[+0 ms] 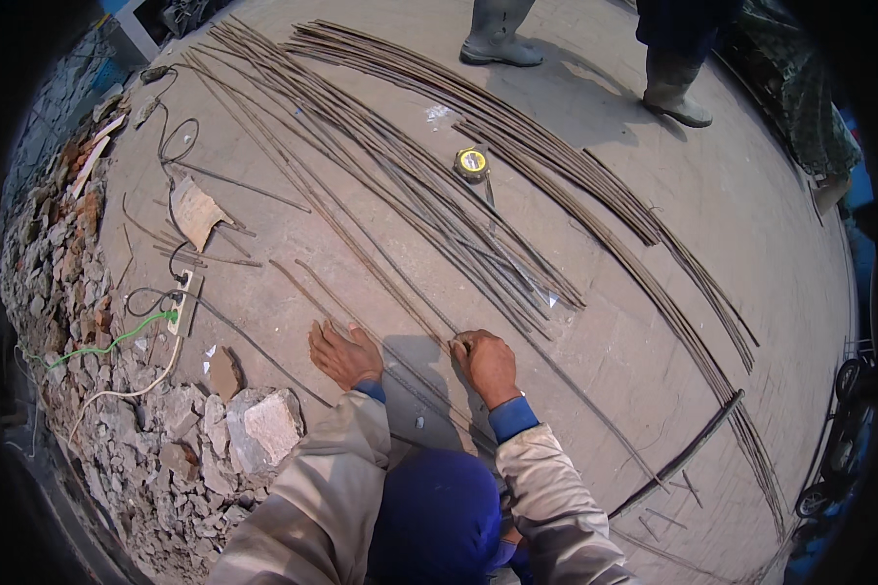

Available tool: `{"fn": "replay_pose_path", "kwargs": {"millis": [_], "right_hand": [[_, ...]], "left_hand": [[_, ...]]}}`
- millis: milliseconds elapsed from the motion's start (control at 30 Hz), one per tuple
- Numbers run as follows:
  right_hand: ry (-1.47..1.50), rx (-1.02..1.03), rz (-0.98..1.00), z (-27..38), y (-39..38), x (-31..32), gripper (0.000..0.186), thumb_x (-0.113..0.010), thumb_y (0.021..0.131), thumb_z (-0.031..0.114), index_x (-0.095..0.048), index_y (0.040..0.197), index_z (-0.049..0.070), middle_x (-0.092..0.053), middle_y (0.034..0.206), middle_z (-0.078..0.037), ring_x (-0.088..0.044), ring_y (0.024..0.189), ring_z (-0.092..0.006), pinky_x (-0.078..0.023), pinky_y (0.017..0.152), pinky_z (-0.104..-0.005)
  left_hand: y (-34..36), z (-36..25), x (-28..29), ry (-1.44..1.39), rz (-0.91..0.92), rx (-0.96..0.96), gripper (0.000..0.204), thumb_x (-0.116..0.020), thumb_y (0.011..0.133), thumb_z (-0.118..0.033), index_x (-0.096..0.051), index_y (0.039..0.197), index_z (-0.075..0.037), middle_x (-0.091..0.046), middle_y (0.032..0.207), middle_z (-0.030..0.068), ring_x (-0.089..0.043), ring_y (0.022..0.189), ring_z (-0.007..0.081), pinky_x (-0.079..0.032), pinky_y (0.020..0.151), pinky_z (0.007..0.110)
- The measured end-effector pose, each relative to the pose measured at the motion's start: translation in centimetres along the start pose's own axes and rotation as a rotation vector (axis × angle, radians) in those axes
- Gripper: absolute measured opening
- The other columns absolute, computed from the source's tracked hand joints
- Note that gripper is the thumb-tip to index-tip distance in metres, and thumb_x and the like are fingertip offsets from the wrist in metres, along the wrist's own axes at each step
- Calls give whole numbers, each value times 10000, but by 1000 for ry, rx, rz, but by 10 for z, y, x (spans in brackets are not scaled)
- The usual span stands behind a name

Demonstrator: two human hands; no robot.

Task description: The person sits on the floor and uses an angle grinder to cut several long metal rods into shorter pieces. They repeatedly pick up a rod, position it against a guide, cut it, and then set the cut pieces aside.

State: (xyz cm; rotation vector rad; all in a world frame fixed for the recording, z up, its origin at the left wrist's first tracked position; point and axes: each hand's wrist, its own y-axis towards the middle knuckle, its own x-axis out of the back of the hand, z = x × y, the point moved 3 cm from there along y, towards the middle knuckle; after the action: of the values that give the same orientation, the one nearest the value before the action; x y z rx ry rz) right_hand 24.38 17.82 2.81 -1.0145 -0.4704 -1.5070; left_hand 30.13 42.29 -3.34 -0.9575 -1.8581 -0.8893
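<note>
Several long, thin steel rods (380, 185) lie loosely bunched across the concrete ground, running from upper left to lower right. My right hand (483, 366) is closed on one of the thin rods (415, 304) at the centre. To its left, my left hand (344, 354) lies with fingers spread over the ground, beside two shorter rods (298, 283); whether it touches them I cannot tell. A yellow tape measure (471, 163) rests among the rods beyond my hands, its tape drawn out.
Another rod bundle (605, 185) curves along the right. A power strip (183, 302) with cables and a broken piece (200, 210) lie left, beside rubble (195, 439). A person's rubber boots (673, 97) stand at the top. A dark bar (683, 453) and wheels (839, 458) are at right.
</note>
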Motion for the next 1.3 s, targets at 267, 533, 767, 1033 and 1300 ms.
{"fn": "replay_pose_path", "kwargs": {"millis": [267, 533, 767, 1033, 1300], "right_hand": [[-20, -73, -479, -70, 120, 113, 208, -742, 991, 209, -792, 1119, 52, -746, 1121, -199, -716, 1066, -405, -575, 929, -489], [15, -34, -420, -50, 224, 98, 373, -756, 994, 321, -760, 1222, 25, -736, 1189, -229, -699, 1144, -419, -568, 1003, -492], [88, -108, -324, -27, 295, 72, 344, -687, 1023, 309, -745, 1133, -12, -738, 1146, -276, -703, 1096, -482, -566, 978, -532], [129, -158, -560, -172, 194, 136, 243, -639, 1069, 229, -660, 1017, -8, -735, 920, -274, -719, 895, -481, -550, 811, -532], [-396, -391, -708, -237, 33, 214, 258, -733, 973, 174, -718, 1218, 95, -656, 1286, -208, -666, 1186, -409, -577, 939, -498]], "left_hand": [[1, -2, 1, 51, -4, -12, 567, -580, 1066, -336, -528, 1504, 20, -445, 1631, 233, -354, 1552, 418, -237, 1308, 552], [1, -6, 2, 52, 12, -5, 571, -589, 1047, -313, -529, 1489, 43, -446, 1621, 254, -360, 1541, 434, -240, 1304, 565], [3, -9, 2, 61, 15, -26, 592, -569, 1031, -328, -523, 1485, 50, -426, 1625, 267, -345, 1541, 432, -239, 1296, 563], [0, -1, -3, 92, -18, -57, 567, -563, 1047, -353, -535, 1477, 14, -433, 1630, 246, -375, 1521, 438, -272, 1277, 577], [1, 1, -6, 94, -32, -76, 585, -565, 1054, -376, -534, 1480, 24, -439, 1623, 238, -383, 1515, 437, -276, 1273, 571]]}}
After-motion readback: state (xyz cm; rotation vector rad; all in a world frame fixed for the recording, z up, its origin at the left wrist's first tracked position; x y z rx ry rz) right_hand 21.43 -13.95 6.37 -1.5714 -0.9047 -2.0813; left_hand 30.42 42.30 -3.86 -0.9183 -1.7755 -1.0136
